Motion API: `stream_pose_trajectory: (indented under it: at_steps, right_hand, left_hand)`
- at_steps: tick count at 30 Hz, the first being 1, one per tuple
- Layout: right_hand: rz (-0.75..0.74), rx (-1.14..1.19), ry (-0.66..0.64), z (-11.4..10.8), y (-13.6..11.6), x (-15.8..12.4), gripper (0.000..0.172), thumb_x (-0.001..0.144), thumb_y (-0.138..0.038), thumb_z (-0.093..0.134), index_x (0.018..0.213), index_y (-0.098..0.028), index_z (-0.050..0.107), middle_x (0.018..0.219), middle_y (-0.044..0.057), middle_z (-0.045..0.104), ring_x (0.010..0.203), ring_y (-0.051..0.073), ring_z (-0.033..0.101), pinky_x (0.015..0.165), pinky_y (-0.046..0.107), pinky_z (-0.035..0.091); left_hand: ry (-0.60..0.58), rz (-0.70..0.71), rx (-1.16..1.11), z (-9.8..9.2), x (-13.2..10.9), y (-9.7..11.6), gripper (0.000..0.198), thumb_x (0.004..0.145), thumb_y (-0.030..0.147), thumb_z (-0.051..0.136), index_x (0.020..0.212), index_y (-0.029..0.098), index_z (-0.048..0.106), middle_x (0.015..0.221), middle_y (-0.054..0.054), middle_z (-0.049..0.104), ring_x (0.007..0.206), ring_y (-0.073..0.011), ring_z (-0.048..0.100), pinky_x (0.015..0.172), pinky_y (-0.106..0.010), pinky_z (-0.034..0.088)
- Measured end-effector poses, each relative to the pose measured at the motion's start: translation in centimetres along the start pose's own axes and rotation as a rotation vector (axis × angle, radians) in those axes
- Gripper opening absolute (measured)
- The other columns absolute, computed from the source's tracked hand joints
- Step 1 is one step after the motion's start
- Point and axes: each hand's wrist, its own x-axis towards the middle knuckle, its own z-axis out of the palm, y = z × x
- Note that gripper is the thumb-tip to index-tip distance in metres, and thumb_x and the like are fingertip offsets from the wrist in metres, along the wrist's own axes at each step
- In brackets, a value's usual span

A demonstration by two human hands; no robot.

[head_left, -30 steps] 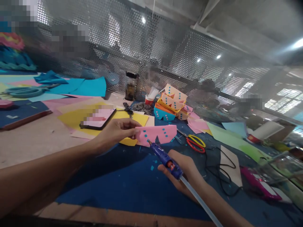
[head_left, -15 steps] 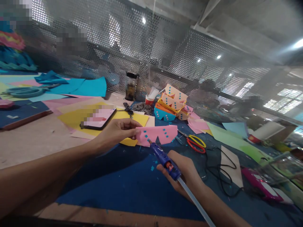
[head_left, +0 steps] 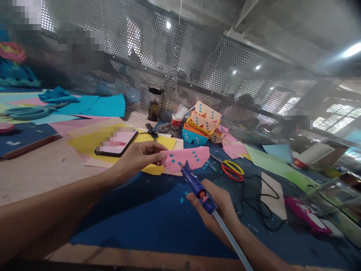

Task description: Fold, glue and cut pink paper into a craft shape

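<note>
Landmark: the pink folded paper piece with small blue squares (head_left: 191, 157), held in the air above the back part of the dark blue paper sheet (head_left: 152, 214).
Open room: in front of the pink piece, toward the person, the dark blue sheet is mostly bare, with only small blue scraps on it. This is the widest room for moving.
Edges: the near brown edge of the table (head_left: 126, 256) runs well in front of the pink piece. The perforated metal screen (head_left: 197, 64) closes the table well behind it.
Crowded side: the red and yellow scissors (head_left: 232, 170) lie just right of the pink piece, and the black cable (head_left: 262, 203) lies further right. The stack of folded paper boats (head_left: 201, 128) stands behind it.
Left side: the black phone (head_left: 117, 142) lies on the yellow paper sheet (head_left: 87, 141), left of the pink piece and near it.
Left hand (head_left: 138, 156): its fingers are closed in a pinch on the left end of the pink piece.
Right hand (head_left: 218, 210): it is closed around the blue glue gun (head_left: 197, 188), below and right of the pink piece. The nozzle is at the lower edge of the pink piece; I cannot tell whether it touches. The clear glue stick (head_left: 231, 241) comes out of the back of the gun.
</note>
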Motion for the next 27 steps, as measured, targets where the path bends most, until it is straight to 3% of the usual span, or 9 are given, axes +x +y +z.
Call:
stream_pose_trajectory:
  at_steps: [10, 27]
  right_hand:
    - [0.102, 0.084, 0.126, 1.8, -2.6, -1.1, 0.035, 0.099, -0.041, 0.066, 0.074, -0.024, 0.047, 0.065, -0.003, 0.054, 0.054, 0.011, 0.050, 0.052, 0.023, 0.035]
    - [0.059, 0.001, 0.188, 2.7, -2.4, -0.9, 0.031, 0.099, -0.039, 0.064, 0.076, -0.024, 0.049, 0.066, -0.003, 0.056, 0.051, 0.011, 0.048, 0.052, 0.024, 0.034]
  left_hand:
    - [0.054, 0.008, 0.014, 0.3, -0.4, 0.8, 0.040, 0.072, 0.048, 0.089, 0.098, 0.018, 0.080, 0.082, -0.005, 0.080, 0.072, -0.0176, 0.070, 0.072, -0.030, 0.059]
    - [0.050, 0.034, 0.014, 0.3, -0.5, 0.9, 0.036, 0.073, 0.044, 0.087, 0.097, 0.019, 0.080, 0.079, -0.003, 0.079, 0.073, -0.0176, 0.071, 0.072, -0.029, 0.058]
